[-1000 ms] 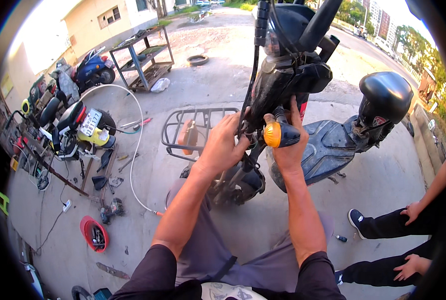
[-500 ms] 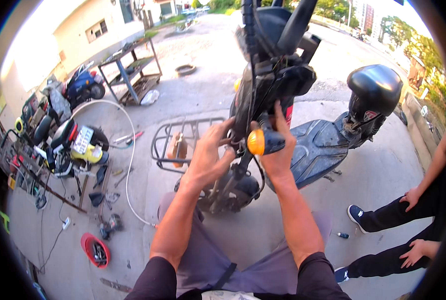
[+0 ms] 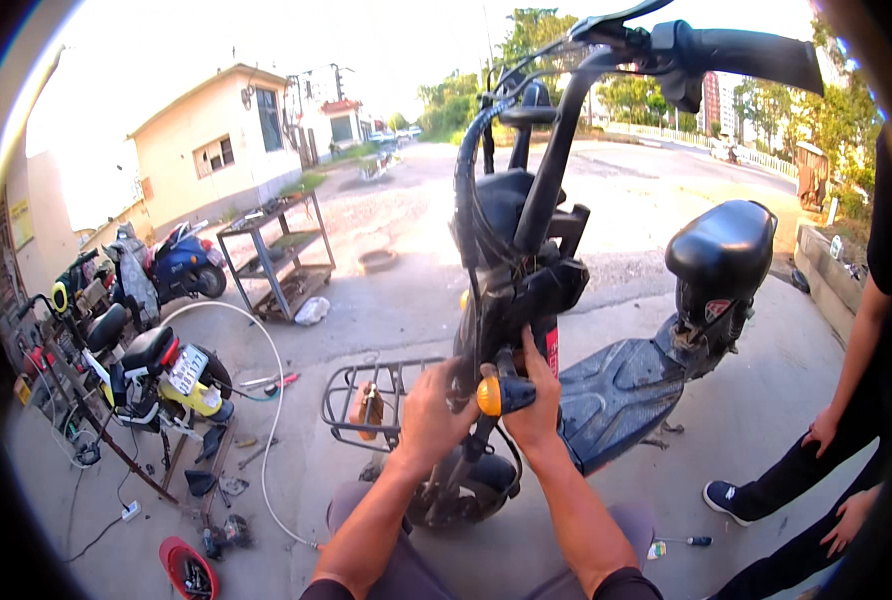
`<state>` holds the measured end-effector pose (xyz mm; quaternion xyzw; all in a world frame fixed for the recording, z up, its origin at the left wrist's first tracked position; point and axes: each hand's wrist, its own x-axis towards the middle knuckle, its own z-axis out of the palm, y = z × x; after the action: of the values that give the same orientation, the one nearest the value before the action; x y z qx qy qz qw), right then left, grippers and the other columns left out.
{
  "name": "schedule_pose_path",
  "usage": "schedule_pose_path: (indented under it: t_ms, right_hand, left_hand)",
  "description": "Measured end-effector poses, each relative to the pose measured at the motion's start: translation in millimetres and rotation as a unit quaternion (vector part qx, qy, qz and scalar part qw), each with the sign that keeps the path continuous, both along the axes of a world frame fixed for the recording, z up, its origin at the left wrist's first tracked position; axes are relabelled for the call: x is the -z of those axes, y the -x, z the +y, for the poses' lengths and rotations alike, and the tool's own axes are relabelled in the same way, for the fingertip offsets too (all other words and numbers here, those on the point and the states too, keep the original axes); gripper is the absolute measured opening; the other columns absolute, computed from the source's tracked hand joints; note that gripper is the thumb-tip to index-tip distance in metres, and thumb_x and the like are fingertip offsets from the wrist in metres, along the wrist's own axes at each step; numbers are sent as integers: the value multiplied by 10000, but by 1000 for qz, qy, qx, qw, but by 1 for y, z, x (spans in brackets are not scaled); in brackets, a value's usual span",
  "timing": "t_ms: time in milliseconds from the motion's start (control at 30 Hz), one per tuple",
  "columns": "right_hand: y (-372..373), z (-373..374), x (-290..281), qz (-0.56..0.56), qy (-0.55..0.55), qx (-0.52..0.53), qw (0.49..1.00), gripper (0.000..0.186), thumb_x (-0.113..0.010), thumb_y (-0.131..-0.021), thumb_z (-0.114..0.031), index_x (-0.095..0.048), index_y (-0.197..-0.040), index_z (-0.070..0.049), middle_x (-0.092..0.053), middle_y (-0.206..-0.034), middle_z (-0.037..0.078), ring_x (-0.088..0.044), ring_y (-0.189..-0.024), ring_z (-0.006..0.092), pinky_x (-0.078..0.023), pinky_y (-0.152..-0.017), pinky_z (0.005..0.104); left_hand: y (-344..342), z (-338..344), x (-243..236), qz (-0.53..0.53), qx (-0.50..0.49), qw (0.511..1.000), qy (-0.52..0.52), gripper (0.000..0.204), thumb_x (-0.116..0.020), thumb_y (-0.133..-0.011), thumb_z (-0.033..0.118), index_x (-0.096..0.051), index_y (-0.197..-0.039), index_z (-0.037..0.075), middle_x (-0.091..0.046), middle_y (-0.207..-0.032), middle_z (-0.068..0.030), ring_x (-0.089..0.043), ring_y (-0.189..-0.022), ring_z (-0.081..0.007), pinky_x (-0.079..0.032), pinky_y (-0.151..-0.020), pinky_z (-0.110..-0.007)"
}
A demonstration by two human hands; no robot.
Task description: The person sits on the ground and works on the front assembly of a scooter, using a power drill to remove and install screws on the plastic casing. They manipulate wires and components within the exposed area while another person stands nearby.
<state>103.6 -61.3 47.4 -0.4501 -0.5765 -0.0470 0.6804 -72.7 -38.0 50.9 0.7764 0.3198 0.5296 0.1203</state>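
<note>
An electric scooter stands in front of me, its black front column [image 3: 506, 310] rising between my hands. My right hand [image 3: 534, 405] is closed around the black body of a turn signal [image 3: 490, 396] with an orange lens, its index finger stretched up along the column. My left hand [image 3: 430, 412] presses against the column's other side, fingers curled in behind it; what they pinch is hidden. Below the hands is the front wheel area [image 3: 466, 490]. Above them are black cables [image 3: 471, 190] and a handlebar grip [image 3: 756, 60].
The scooter's footboard [image 3: 616, 400] and black seat [image 3: 721, 250] extend right. A person [image 3: 826, 430] stands close at the right, near a screwdriver [image 3: 700, 541] on the ground. A metal rack [image 3: 371, 375], white hose [image 3: 278, 400], red bowl of tools [image 3: 178, 570] and parked scooters [image 3: 156, 350] are left.
My view has tilted upward, bringing the handlebar into sight. Both hands stay at the same part of the column, the right one still on the turn signal.
</note>
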Motion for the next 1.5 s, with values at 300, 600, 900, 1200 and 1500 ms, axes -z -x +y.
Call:
schedule_pose_path:
  t_ms: [300, 600, 900, 1200, 1500]
  right_hand:
    - [-1, -4, -4, -30, -23, 29, 999, 892, -985, -925, -276, -581, -1615, 119, -744, -942, 205, -737, -840, 376, -595, -772, 467]
    - [-4, -2, -1, 8, 18, -12, 1000, 875, -965, -944, -259, -564, -1627, 114, -716, -904, 197, -703, -814, 371, -573, -767, 461]
    - [-2, -7, -8, -8, 36, 5, 999, 881, -968, -939, -268, -566, -1615, 130, -749, -899, 204, -741, -823, 370, -583, -756, 464]
    - [0, -7, -9, -12, 31, 28, 999, 926, -988, -928, -270, -529, -1636, 111, -774, -926, 157, -773, -817, 273, -608, -777, 394]
    - [0, -9, -11, 12, 52, 1, 999, 901, -992, -926, -247, -532, -1633, 68, -788, -975, 135, -774, -838, 247, -610, -795, 381]
  left_hand:
    - [15, -4, -7, 72, -1, 996, 58, 342, -662, -1049, 20, -573, -1372, -52, -770, -1318, -313, -797, -1180, -456, -641, -963, -531]
    - [27, 2, -11, 43, 114, 986, 111, 403, -758, -1014, 44, -570, -1355, -59, -687, -1523, -262, -704, -1400, -345, -653, -1142, -467]
    - [2, 0, -6, 73, -45, 995, 48, 513, -894, -920, 111, -585, -1294, -55, -764, -1253, -253, -813, -1154, -376, -695, -1023, -455]
    - [-4, -2, -5, 66, -68, 995, 41, 554, -914, -899, 143, -603, -1312, -58, -771, -1211, -274, -828, -1095, -414, -668, -927, -485]
    - [11, -2, -6, 67, 9, 997, 29, 427, -765, -1006, 7, -579, -1381, -78, -750, -1271, -308, -793, -1195, -444, -702, -993, -473]
